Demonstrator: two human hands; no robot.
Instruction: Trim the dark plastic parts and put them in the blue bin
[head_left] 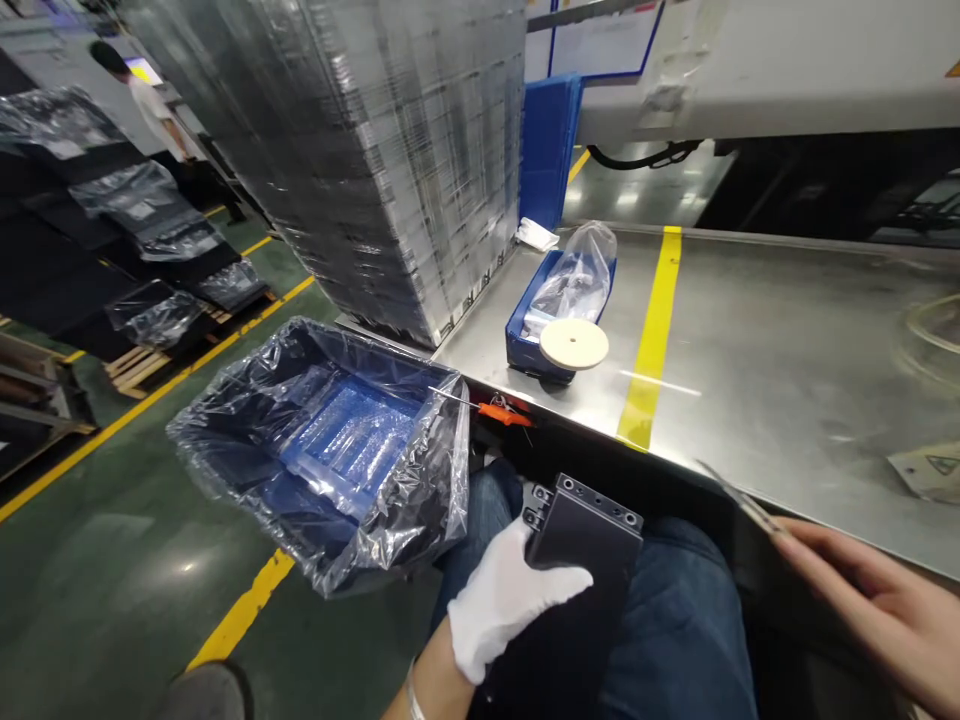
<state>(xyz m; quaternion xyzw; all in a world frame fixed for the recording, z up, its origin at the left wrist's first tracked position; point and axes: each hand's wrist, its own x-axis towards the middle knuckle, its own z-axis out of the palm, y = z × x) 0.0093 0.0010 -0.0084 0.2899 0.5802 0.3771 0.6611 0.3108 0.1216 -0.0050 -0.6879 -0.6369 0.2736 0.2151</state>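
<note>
Panel, dark and boxy [581, 565], lies across my lap on the jeans [686, 610], its near end running out of view. My gloved left hand [506, 595] grips it along the left edge: thumb laid flat over the broad face, fingers mostly hidden, so I cannot tell how far they wrap beneath.

Handling, judged by eye: stiff, moderately heavy for its bulk, smooth enough to slide under a cotton glove. Best hold is the long sides, with the lap taking the weight. Small fittings [535, 508] jut from the far left corner and look the easiest part to bend; keep the grip off them and off the holed end strip [600, 502]. The dark face may mark if scraped.

My bare right hand [874, 605] pinches a slim metal tool [739, 500] between thumb and fingers, apart from the panel, near the bench edge.

Further out: lined bin [390, 545] to my left; orange-handled tool [506, 413] by the front of the metal bench [765, 350]. On the bench, blue tray [516, 335] with bagged contents and a cream disc [574, 344] at its near end; wrapped stack [409, 180] behind.
</note>
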